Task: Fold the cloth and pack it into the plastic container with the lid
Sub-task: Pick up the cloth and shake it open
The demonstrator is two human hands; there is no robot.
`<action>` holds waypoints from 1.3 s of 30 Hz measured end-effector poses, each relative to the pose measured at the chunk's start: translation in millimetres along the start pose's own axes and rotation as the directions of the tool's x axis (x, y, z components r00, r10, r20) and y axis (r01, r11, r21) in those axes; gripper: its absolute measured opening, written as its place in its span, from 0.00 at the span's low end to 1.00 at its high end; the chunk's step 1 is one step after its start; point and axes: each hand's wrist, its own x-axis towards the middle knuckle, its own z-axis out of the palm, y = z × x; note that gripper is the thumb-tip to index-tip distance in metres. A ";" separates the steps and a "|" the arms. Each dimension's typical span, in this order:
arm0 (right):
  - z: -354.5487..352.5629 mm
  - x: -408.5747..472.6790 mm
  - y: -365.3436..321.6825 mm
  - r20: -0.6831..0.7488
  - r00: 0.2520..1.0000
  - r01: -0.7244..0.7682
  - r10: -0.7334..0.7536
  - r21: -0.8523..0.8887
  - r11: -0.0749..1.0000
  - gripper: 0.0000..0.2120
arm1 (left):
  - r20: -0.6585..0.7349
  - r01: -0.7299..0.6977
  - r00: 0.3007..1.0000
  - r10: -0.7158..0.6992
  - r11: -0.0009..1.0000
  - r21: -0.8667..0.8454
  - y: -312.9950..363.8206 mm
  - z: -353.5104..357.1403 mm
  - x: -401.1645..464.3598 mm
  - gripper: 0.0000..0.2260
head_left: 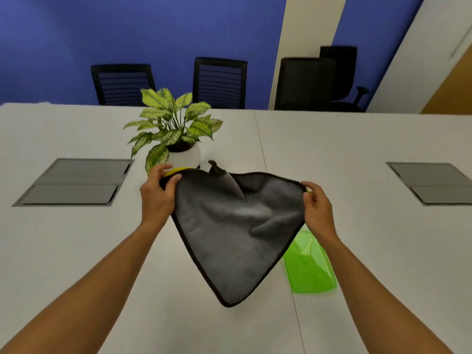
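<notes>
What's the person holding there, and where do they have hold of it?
A grey cloth, pinched by its two upper corners: left hand on one, right hand on the other.

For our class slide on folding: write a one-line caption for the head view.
Both hands, left and right, hold a grey cloth by two corners above a white table, green container beneath.

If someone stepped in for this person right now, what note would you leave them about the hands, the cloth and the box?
Left hand: pinching one upper corner of the grey cloth.
Right hand: pinching the opposite corner.
The cloth hangs spread between them above the white table, its yellow underside showing at the left corner, its bottom point dangling.
A green plastic piece, container or lid, lies on the table partly behind the cloth; I cannot tell which.
Done: cloth picked up and spread.
Left: fold it, put it in the container, close the lid.
</notes>
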 end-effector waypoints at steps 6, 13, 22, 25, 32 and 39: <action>-21.9 -3.3 12.3 0.242 0.945 -0.196 0.221 -0.122 0.973 0.11 | -0.022 -0.236 0.972 0.236 0.972 -0.015 64.8 -8.3 67.4 0.06; -13.3 -0.6 -34.0 0.525 0.835 0.080 0.163 -0.409 0.909 0.14 | 0.306 -0.503 0.816 0.490 0.863 -0.040 151.8 -2.5 109.7 0.08; 41.9 55.5 -189.6 0.412 0.840 0.412 -0.352 -0.062 0.909 0.29 | 0.507 -0.672 0.633 0.585 0.741 -0.016 218.1 -1.4 118.0 0.08; 52.6 60.6 -192.5 0.500 0.813 0.377 -0.298 -0.062 0.924 0.21 | 0.484 -0.729 0.598 0.638 0.684 0.000 224.2 -12.5 120.1 0.09; 47.2 51.8 -126.2 0.608 0.792 0.240 -0.063 -0.214 0.947 0.14 | 0.284 -0.733 0.658 0.697 0.680 0.027 215.7 -31.0 122.1 0.10; 6.6 58.1 -89.5 0.453 0.892 0.177 -0.012 -0.324 0.929 0.12 | 0.281 -0.676 0.715 0.640 0.736 0.043 197.0 -37.7 132.3 0.09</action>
